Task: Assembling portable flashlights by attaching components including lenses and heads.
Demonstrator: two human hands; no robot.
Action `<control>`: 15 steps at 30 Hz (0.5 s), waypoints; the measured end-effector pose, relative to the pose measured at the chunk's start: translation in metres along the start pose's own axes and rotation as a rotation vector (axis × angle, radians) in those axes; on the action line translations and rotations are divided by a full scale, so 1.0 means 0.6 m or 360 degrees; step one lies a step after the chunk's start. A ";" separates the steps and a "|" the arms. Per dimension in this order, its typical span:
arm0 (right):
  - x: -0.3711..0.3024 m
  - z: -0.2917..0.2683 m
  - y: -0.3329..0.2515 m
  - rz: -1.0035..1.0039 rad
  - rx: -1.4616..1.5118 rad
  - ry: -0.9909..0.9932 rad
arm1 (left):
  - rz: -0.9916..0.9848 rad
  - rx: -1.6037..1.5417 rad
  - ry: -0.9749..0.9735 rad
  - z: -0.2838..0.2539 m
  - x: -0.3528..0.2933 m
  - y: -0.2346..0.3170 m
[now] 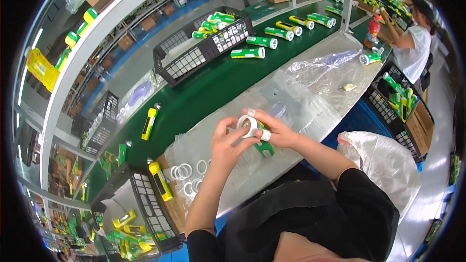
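In front of my chest, both hands are closed around a green flashlight (264, 148) with a white ring (241, 122) at its head. My left hand (227, 141) pinches the ring from the left, fingers against its rim. Wrapped round the head from the right is my right hand (274, 129), with white covers on a finger and the thumb. The green body slants down below my fingers, partly hidden by them. Several loose white rings (201, 167) lie on the plastic-covered bench left of my left forearm.
Flashlights (261, 42) lie along the green conveyor (204, 98) beyond the bench. A black crate (170, 70) with flashlights stands on it; another crate (148, 199) is at lower left. To the right are a white plastic bag (383, 165) and a co-worker (412, 48).
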State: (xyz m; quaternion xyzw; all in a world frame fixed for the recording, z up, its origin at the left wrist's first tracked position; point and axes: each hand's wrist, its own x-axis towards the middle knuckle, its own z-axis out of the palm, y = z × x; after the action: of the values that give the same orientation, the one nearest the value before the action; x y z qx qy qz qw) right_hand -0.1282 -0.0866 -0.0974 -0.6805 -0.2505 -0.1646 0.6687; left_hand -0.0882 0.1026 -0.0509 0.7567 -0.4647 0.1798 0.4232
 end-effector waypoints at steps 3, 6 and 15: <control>0.014 -0.065 -0.039 -0.0245 -0.0573 -0.0238 | -0.0007 -0.0059 -0.0128 -0.002 0.014 0.019; 0.028 -0.096 -0.086 -0.0222 -0.0779 -0.0267 | 0.0008 -0.0067 -0.0215 0.011 0.023 0.027; 0.098 -0.107 -0.174 0.0014 -0.1301 -0.1148 | -0.0014 -0.0214 -0.0206 0.057 0.021 0.026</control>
State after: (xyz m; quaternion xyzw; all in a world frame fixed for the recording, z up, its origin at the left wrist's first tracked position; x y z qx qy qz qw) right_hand -0.1315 -0.1454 0.0252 -0.8994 -0.3766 -0.0019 0.2220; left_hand -0.0990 0.0646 -0.0549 0.7386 -0.4989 0.0971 0.4430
